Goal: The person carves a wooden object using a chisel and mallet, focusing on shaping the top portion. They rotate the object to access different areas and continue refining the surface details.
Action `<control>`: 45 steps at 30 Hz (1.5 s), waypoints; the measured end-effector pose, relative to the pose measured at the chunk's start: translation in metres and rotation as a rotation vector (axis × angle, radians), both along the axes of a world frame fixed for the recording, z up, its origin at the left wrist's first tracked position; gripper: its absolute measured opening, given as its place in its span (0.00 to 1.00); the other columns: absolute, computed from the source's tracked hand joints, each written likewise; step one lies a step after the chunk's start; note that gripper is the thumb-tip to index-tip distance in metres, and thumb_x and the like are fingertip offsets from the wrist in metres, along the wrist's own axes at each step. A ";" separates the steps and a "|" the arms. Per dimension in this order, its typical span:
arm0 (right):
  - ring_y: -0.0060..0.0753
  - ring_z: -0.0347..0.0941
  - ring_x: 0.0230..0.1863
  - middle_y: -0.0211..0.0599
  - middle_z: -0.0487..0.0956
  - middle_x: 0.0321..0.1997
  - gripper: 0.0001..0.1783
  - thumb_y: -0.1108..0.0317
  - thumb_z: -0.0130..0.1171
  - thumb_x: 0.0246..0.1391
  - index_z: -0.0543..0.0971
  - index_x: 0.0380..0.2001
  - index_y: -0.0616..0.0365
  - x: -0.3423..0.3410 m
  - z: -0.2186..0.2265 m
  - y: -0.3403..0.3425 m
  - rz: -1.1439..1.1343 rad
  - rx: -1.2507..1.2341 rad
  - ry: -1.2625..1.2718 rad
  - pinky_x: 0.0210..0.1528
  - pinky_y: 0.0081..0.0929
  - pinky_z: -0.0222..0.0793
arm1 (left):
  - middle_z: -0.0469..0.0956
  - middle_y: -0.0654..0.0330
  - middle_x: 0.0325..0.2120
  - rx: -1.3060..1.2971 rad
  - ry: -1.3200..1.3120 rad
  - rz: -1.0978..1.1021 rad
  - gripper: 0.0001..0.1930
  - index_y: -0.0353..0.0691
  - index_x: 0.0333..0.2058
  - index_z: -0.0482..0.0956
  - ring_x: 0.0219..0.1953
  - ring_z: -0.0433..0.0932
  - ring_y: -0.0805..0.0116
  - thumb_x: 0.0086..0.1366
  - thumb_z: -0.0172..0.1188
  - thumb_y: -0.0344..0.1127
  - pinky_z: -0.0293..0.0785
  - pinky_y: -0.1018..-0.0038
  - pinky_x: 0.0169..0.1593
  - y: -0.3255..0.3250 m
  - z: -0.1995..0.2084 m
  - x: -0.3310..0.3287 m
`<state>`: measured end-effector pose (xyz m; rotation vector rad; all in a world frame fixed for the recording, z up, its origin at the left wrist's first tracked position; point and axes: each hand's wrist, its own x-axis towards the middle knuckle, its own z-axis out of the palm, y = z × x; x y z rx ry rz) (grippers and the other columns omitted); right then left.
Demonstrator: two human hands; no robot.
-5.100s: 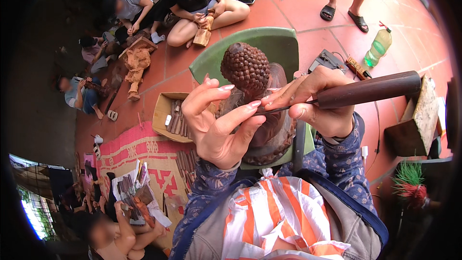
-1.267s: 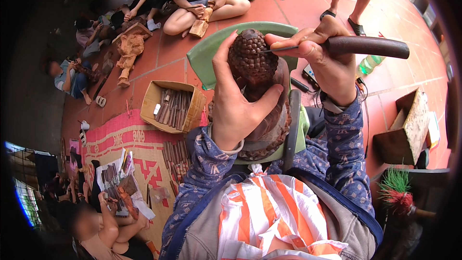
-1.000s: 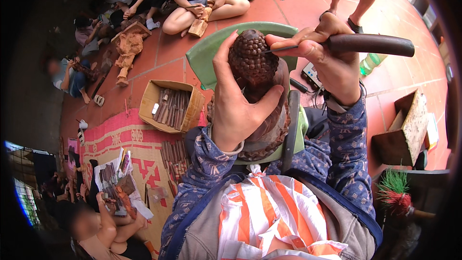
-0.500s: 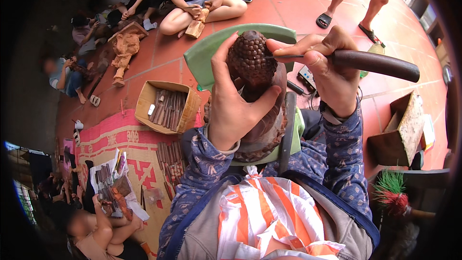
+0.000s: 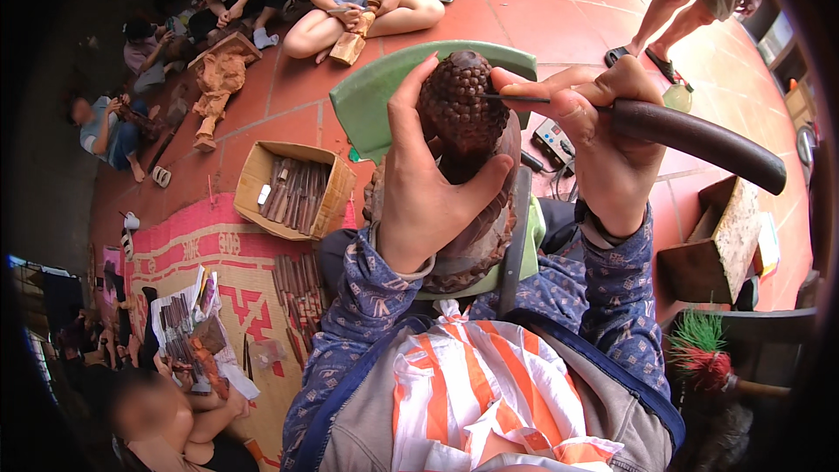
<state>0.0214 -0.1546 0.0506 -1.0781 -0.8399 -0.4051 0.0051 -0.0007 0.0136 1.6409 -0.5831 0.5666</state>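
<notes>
A dark brown wooden carving point(image 5: 463, 105), its rounded top covered in bumpy knobs, stands upright in front of me. My left hand point(image 5: 424, 201) is wrapped round its left side, fingers along the knobs and thumb across the front. A carving tool point(image 5: 699, 135) with a thick, curved dark handle is gripped in my right hand point(image 5: 612, 153). Its thin metal blade points left and its tip meets the right part of the knobs. Fingers of my right hand rest close against the carving's edge. The lower part of the carving is partly hidden by my left hand and wrist.
A green chair point(image 5: 350, 105) stands behind the carving. To the left, a cardboard box point(image 5: 328, 197) holds several tools, beside a patterned mat point(image 5: 236, 297). At right are a wooden box point(image 5: 712, 253) and a green-and-red brush point(image 5: 699, 354). Several people sit at left; one stands far right.
The tool's handle end has dipped and shifted right, with my right hand slightly lower. My left hand keeps its hold on the carving. The standing person's feet have shifted.
</notes>
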 end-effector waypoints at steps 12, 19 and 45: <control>0.34 0.79 0.40 0.50 0.81 0.31 0.12 0.83 0.56 0.55 0.63 0.26 0.62 -0.006 0.010 0.002 -0.144 -0.176 -0.080 0.53 0.39 0.74 | 0.69 0.46 0.49 0.012 -0.038 0.026 0.45 0.34 0.61 0.51 0.50 0.75 0.57 0.48 0.68 0.26 0.71 0.66 0.53 0.002 -0.004 0.003; 0.38 0.79 0.42 0.51 0.80 0.30 0.11 0.83 0.55 0.55 0.63 0.27 0.62 -0.008 0.007 0.002 -0.107 -0.103 -0.046 0.53 0.45 0.74 | 0.70 0.46 0.48 -0.024 -0.038 -0.001 0.44 0.34 0.61 0.51 0.49 0.76 0.57 0.48 0.68 0.26 0.73 0.66 0.53 0.001 -0.005 0.004; 0.31 0.80 0.36 0.38 0.75 0.26 0.07 0.83 0.54 0.56 0.69 0.26 0.68 -0.011 0.021 -0.006 -0.098 -0.198 -0.010 0.43 0.30 0.79 | 0.70 0.47 0.47 -0.065 -0.021 -0.021 0.43 0.35 0.61 0.51 0.47 0.76 0.58 0.49 0.67 0.25 0.71 0.66 0.52 -0.001 -0.006 0.004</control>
